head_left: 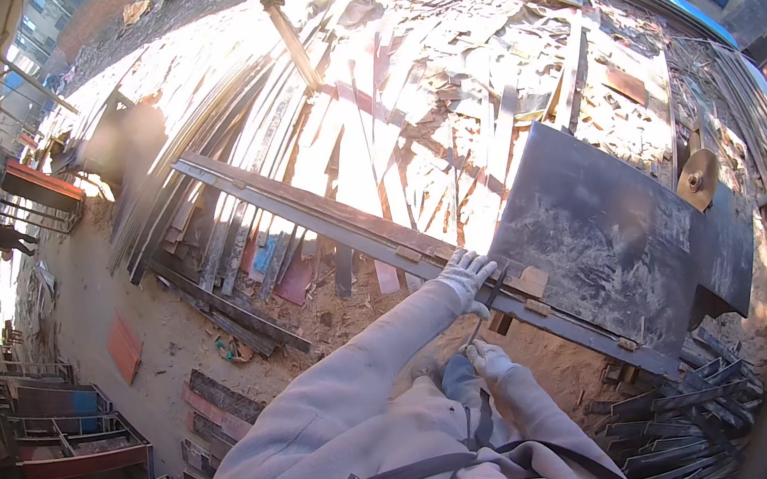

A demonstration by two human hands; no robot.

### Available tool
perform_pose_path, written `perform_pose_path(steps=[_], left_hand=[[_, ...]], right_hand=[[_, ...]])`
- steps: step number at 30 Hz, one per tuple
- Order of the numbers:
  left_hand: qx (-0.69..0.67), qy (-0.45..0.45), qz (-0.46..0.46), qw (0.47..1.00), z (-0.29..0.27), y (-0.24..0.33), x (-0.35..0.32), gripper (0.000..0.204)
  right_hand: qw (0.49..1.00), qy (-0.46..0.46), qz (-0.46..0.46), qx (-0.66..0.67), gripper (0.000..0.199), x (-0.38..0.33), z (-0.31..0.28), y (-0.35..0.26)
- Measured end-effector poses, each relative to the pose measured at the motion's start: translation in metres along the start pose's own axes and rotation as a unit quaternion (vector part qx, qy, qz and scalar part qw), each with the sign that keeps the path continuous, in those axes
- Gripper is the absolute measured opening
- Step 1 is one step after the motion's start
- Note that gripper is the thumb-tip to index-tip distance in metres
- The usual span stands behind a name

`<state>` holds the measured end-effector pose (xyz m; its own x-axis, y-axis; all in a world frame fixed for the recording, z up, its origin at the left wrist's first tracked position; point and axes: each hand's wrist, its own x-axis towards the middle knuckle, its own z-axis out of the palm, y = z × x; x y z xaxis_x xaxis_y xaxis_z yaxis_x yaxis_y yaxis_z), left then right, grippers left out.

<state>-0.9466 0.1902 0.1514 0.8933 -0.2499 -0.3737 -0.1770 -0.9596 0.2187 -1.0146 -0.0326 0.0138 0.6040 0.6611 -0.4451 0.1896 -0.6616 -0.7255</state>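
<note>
Spreading across the sunlit yard is one great heap of scrap timber [395, 65], flat splintered boards and long thin strips lying every way over sandy ground. Next in size comes one dark table top [606, 233], a flat, scuffed, dusty sheet, with a single round saw blade [698, 179] rising beside its far edge. One long, straight, rusty metal rail [318, 212] runs along the table's near side and out over the boards. At the far left stand several welded metal frames [74, 454], open and boxy. Both hands wear white knit gloves. The left hand [466, 276] lies curled over the rail at the table's near corner. The right hand [488, 358] is closed narrowly around one thin rod [473, 331], just below the rail.
</note>
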Motion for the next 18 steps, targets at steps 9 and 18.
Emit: perform_pose_path(steps=[9, 18], left_hand=[[-0.048, -0.042, 0.005, 0.998, -0.005, -0.019, 0.004, 0.131], [-0.033, -0.018, 0.041, 0.998, 0.001, -0.023, 0.006, 0.127]], right_hand=[[0.966, -0.131, 0.214, -0.068, 0.049, -0.015, -0.045, -0.092], [0.467, -0.162, 0.211, 0.843, 0.051, -0.041, -0.015, -0.042]])
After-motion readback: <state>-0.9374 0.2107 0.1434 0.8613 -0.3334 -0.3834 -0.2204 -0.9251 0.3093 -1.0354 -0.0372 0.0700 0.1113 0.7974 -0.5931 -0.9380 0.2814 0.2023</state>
